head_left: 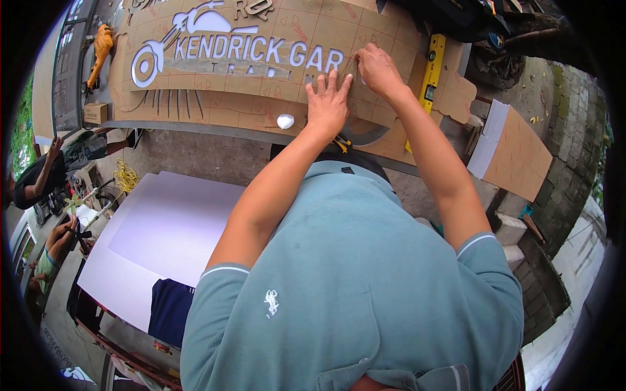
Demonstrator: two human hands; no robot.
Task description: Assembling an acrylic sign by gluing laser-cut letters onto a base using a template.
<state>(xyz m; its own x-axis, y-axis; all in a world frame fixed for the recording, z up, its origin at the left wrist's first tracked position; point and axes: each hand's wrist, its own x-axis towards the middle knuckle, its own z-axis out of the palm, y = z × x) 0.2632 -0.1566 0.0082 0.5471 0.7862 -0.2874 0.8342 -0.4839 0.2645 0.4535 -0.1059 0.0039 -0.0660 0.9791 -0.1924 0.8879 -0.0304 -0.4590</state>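
Note:
A brown-papered sheet lies on the worktable, with a motorcycle shape and rows of letters cut through it and white showing in the gaps. My left hand rests on its near edge, fingers spread. Just right of the last large letters, my right hand bends its fingers together against the sheet; its fingertips hide whatever is between them. Close to my left wrist lies a small white lump. A yellow-and-black hand tool shows at the table's near edge, below my left hand.
A yellow spirit level lies right of my right forearm. Loose cut letters lie at the far side, an orange tool at the far left. Behind me on the left are large white sheets; two other people are farther left.

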